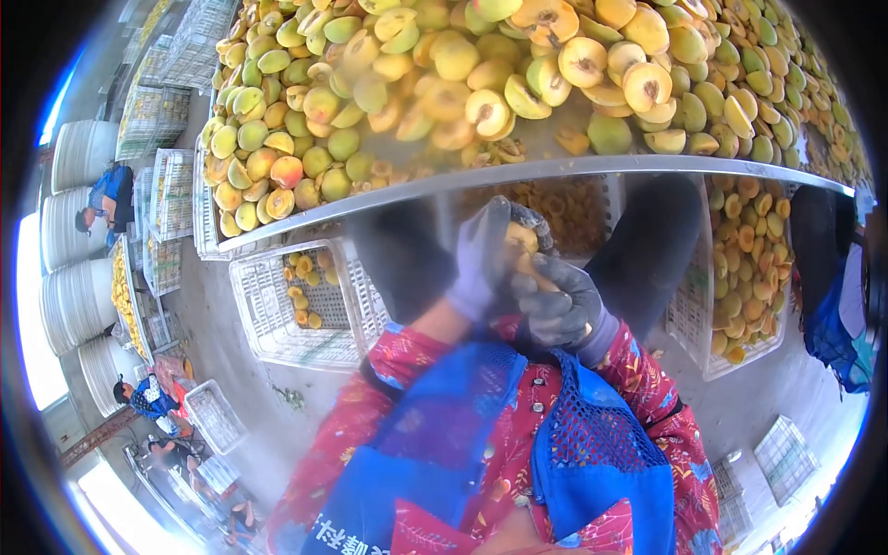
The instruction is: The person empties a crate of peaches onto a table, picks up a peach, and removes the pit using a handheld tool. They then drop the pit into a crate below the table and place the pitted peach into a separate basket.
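Both hands are gloved and close together over my lap, just below the metal rim point(518, 172) of the sorting table. My left hand point(481, 254) is partly blurred, its fingers curled round a yellow fruit piece point(522, 238). Against it, my right hand point(562, 301) in a dark grey glove has its fingers wrapped round a thin tan handle point(539, 275), whose tip by the fruit is hard to make out. Halved and whole yellow-green fruits point(583, 62) are heaped on the table beyond the rim.
A white crate point(361, 305) with a few fruit halves stands at the left, a fuller crate point(708, 342) at the right. Below the rim lie fruit scraps point(555, 208). A co-worker point(828, 319) sits at the far right; others point(148, 398) are far left, near stacked crates.
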Action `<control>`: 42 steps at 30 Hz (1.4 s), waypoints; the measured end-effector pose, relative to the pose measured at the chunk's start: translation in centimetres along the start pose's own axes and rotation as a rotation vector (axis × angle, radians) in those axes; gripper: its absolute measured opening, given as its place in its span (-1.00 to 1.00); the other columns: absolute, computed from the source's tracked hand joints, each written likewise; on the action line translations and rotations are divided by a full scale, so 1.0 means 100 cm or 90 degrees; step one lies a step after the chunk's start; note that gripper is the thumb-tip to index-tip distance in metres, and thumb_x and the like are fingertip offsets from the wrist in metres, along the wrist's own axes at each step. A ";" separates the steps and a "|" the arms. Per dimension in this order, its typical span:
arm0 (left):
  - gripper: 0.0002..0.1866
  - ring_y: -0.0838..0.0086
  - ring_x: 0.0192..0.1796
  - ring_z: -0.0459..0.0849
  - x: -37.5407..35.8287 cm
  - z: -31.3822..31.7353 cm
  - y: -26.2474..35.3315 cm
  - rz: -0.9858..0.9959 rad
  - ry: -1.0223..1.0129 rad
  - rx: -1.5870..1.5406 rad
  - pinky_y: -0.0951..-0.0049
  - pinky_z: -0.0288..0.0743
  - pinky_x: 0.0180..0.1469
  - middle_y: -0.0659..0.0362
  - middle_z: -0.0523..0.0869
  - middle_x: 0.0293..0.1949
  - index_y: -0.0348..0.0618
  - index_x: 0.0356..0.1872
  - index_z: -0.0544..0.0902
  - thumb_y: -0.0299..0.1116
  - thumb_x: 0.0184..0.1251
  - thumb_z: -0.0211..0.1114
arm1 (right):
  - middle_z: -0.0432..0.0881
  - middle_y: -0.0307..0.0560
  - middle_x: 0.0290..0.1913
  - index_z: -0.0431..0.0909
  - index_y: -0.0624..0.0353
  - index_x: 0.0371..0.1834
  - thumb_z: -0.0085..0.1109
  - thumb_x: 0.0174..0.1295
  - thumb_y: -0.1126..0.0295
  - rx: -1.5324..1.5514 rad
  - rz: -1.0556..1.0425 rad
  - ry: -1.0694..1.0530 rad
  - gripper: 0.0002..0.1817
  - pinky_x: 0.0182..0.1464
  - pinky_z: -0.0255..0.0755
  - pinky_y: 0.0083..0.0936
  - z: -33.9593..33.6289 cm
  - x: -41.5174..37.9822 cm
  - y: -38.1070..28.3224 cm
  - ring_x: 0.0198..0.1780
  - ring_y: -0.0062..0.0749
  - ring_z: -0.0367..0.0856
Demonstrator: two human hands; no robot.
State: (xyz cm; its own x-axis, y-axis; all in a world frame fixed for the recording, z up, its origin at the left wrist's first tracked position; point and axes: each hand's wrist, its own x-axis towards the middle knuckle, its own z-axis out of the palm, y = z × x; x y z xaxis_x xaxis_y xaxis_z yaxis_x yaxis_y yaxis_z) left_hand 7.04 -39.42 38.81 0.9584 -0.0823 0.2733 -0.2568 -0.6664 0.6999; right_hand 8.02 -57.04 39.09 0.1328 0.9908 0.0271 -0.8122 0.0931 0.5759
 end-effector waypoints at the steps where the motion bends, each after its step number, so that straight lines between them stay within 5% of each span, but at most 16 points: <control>1: -0.53 0.13 -0.19 0.67 0.003 -0.001 0.004 0.000 0.045 0.009 0.28 0.57 -0.11 -0.01 0.65 -0.20 -0.30 -0.01 0.53 -0.21 0.15 0.43 | 0.29 -0.33 -0.65 0.45 0.24 -0.12 -0.07 0.49 0.04 0.009 0.001 -0.013 -0.59 -0.81 0.07 -0.68 -0.003 0.002 -0.001 -0.82 -0.67 0.21; 6: -0.41 0.16 -0.15 0.68 -0.011 -0.022 -0.004 -0.236 0.131 -0.081 0.25 0.58 -0.07 -0.02 0.65 -0.20 -0.28 0.03 0.53 -0.18 0.01 0.51 | 0.31 -0.29 -0.64 0.43 0.26 -0.07 -0.01 0.47 0.07 -0.264 -0.106 0.075 -0.61 -0.78 0.11 -0.71 0.036 0.011 0.018 -0.76 -0.69 0.22; 10: -0.62 0.23 -0.06 0.70 -0.043 -0.124 -0.036 -0.429 0.396 0.000 0.37 0.60 0.05 -0.01 0.70 -0.09 -0.33 0.00 0.63 -0.18 0.56 0.06 | 0.32 -0.26 -0.60 0.38 0.08 0.31 -0.01 0.49 0.16 -0.336 -0.165 0.291 -0.58 -0.75 0.08 -0.72 0.042 -0.013 -0.005 -0.73 -0.68 0.16; 12: -0.73 0.05 0.02 0.64 -0.066 -0.166 -0.063 -0.360 0.249 0.707 0.21 0.50 0.09 -0.06 0.64 0.04 -0.18 0.04 0.61 -0.30 0.44 0.19 | 0.35 -0.25 -0.59 0.31 -0.02 0.40 0.00 0.49 0.17 -0.419 -0.166 0.366 -0.54 -0.75 0.04 -0.73 0.040 -0.014 -0.013 -0.73 -0.70 0.15; 15: -0.73 0.05 0.01 0.66 0.001 -0.160 -0.037 -0.421 0.228 0.359 0.21 0.53 0.06 -0.10 0.68 -0.06 -0.16 0.04 0.61 -0.28 0.43 0.16 | 0.40 -0.22 -0.57 0.30 -0.05 0.43 0.00 0.49 0.18 -0.441 -0.147 0.334 -0.52 -0.74 0.02 -0.73 0.033 -0.007 -0.024 -0.73 -0.69 0.16; 17: -0.64 -0.01 -0.01 0.68 0.033 -0.139 -0.065 -0.222 0.122 0.389 0.15 0.51 0.08 -0.12 0.71 -0.11 -0.20 0.08 0.61 -0.16 0.47 0.13 | 0.44 -0.19 -0.56 0.32 -0.02 0.41 0.01 0.49 0.18 -0.486 -0.171 0.324 -0.54 -0.74 0.03 -0.72 0.036 -0.003 -0.027 -0.74 -0.67 0.18; 19: -0.66 -0.08 -0.08 0.67 0.079 -0.112 -0.096 -0.244 -0.107 0.514 0.09 0.54 -0.01 -0.14 0.70 -0.19 -0.18 0.06 0.61 -0.17 0.47 0.11 | 0.48 -0.16 -0.55 0.34 0.01 0.40 0.01 0.49 0.17 -0.599 -0.236 0.372 -0.54 -0.73 0.05 -0.71 0.044 0.002 -0.025 -0.75 -0.64 0.21; 21: -0.71 0.13 -0.30 0.73 0.101 -0.090 -0.119 -0.076 -0.070 0.533 0.13 0.64 -0.22 -0.01 0.70 -0.25 -0.18 0.01 0.60 -0.38 0.27 0.27 | 0.49 -0.16 -0.55 0.39 0.05 0.35 0.04 0.48 0.16 -0.730 -0.257 0.464 -0.56 -0.73 0.09 -0.70 0.059 0.003 -0.018 -0.75 -0.62 0.24; 24: -0.64 0.23 -0.39 0.72 0.105 -0.093 -0.102 -0.652 0.102 -0.599 0.15 0.66 -0.37 0.10 0.70 -0.25 -0.20 0.04 0.58 -0.31 0.26 0.37 | 0.53 -0.15 -0.53 0.45 0.12 0.26 0.08 0.45 0.14 -0.640 -0.305 0.483 -0.58 -0.72 0.12 -0.69 0.058 -0.006 -0.016 -0.76 -0.62 0.27; 30: -0.57 0.47 -0.21 0.72 0.086 -0.103 -0.069 -0.471 0.176 -0.604 0.52 0.62 -0.34 0.12 0.70 -0.08 -0.23 0.11 0.56 -0.40 0.22 0.42 | 0.52 -0.13 -0.56 0.49 0.03 0.22 0.01 0.48 0.06 -0.828 -0.371 0.507 -0.60 -0.79 0.02 -0.70 0.024 -0.020 -0.032 -0.81 -0.62 0.20; 32: -0.51 0.37 -0.05 0.71 0.074 -0.106 -0.058 -0.418 0.168 -0.718 0.41 0.71 -0.20 0.08 0.66 0.03 -0.24 0.21 0.48 -0.48 0.25 0.36 | 0.50 -0.18 -0.57 0.55 0.13 0.03 -0.02 0.49 0.03 -0.585 -0.356 0.385 -0.61 -0.74 0.09 -0.67 0.044 -0.022 -0.028 -0.78 -0.62 0.27; 35: -0.50 0.29 0.01 0.70 0.055 -0.102 -0.035 -0.457 0.156 -0.842 0.22 0.74 -0.11 0.07 0.64 0.05 -0.22 0.23 0.46 -0.51 0.25 0.34 | 0.48 -0.23 -0.57 0.54 0.19 -0.05 -0.04 0.50 0.04 -0.978 -0.310 0.676 -0.60 -0.68 0.15 -0.65 0.049 -0.007 -0.023 -0.72 -0.64 0.33; 37: -0.55 0.24 0.06 0.67 0.046 -0.089 -0.028 -0.353 0.117 -0.604 0.19 0.71 -0.02 0.01 0.63 0.09 -0.25 0.24 0.46 -0.39 0.36 0.27 | 0.48 -0.26 -0.59 0.51 0.20 -0.03 -0.04 0.51 0.08 -1.054 -0.352 0.612 -0.63 -0.61 0.20 -0.63 0.049 -0.005 -0.016 -0.66 -0.65 0.38; 39: -0.60 0.27 0.02 0.67 0.047 -0.086 -0.009 -0.498 0.148 -1.006 0.34 0.64 0.06 -0.01 0.63 0.05 -0.34 0.22 0.46 -0.30 0.49 0.14 | 0.46 -0.27 -0.61 0.51 0.20 -0.05 -0.03 0.51 0.10 -1.103 -0.389 0.589 -0.65 -0.58 0.21 -0.62 0.072 0.006 0.008 -0.62 -0.67 0.41; 40: -0.38 0.09 0.16 0.63 0.041 -0.085 -0.021 -0.539 0.069 -1.208 0.00 0.63 0.12 -0.07 0.57 0.21 -0.24 0.29 0.43 -0.09 0.33 0.33 | 0.56 -0.14 -0.41 0.51 0.22 0.00 0.07 0.43 0.23 -1.130 -0.369 0.560 -0.72 -0.46 0.30 -0.55 0.076 0.006 0.013 -0.51 -0.56 0.46; 42: -0.43 0.13 0.13 0.63 0.036 -0.075 -0.007 -0.501 0.077 -1.073 0.04 0.64 0.09 -0.07 0.57 0.19 -0.25 0.27 0.43 -0.10 0.38 0.27 | 0.56 0.00 -0.20 0.50 0.24 0.04 0.13 0.30 0.31 -1.581 -0.459 0.460 -0.68 -0.38 0.34 -0.49 0.062 0.007 0.013 -0.44 -0.44 0.46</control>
State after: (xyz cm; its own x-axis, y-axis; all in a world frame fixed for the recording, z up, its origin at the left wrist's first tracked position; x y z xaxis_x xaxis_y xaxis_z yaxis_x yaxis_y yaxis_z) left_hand 9.78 -33.65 44.25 0.9097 -0.0617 -0.4107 0.2754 0.8298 0.4854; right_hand 10.60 -56.86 44.94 0.7763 0.6296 -0.0326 0.2610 -0.3681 -0.8924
